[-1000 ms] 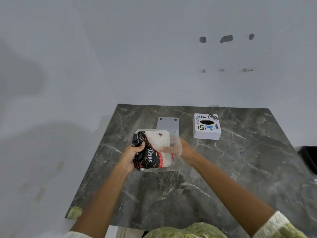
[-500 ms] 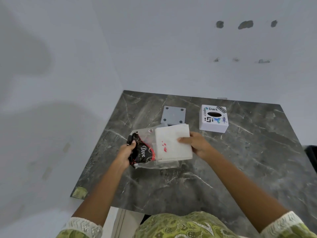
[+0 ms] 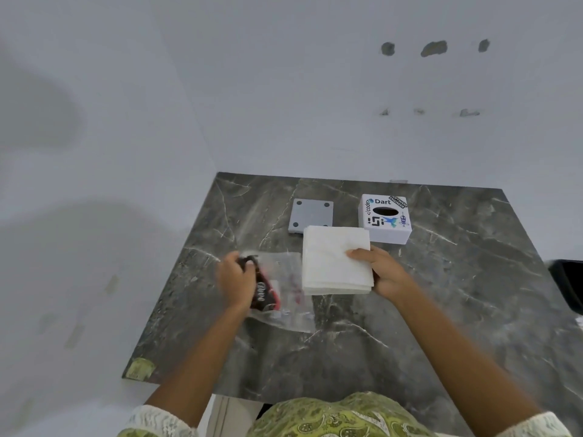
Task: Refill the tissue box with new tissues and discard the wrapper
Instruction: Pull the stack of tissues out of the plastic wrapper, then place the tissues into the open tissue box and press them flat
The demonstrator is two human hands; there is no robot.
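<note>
A white stack of tissues [image 3: 334, 259] is held flat above the table by my right hand [image 3: 383, 272], thumb on top at its right edge. My left hand [image 3: 235, 280] grips the empty plastic wrapper [image 3: 280, 293], clear with a black and red printed end, which hangs limp to the left of the stack. The white tissue box [image 3: 385, 219], covered in stickers and with a dark oval slot on top, stands at the back right of the stack. A grey square plate [image 3: 310, 216] with round corner pads lies to the box's left.
The dark marble table [image 3: 441, 310] meets white walls at the back and left. A black object [image 3: 568, 285] sits at the right edge of view. A yellowish patch [image 3: 140, 369] marks the table's front left corner.
The tissue stack has come fully out of the wrapper and moved right in my right hand. My left hand has pulled the emptied wrapper away to the left.
</note>
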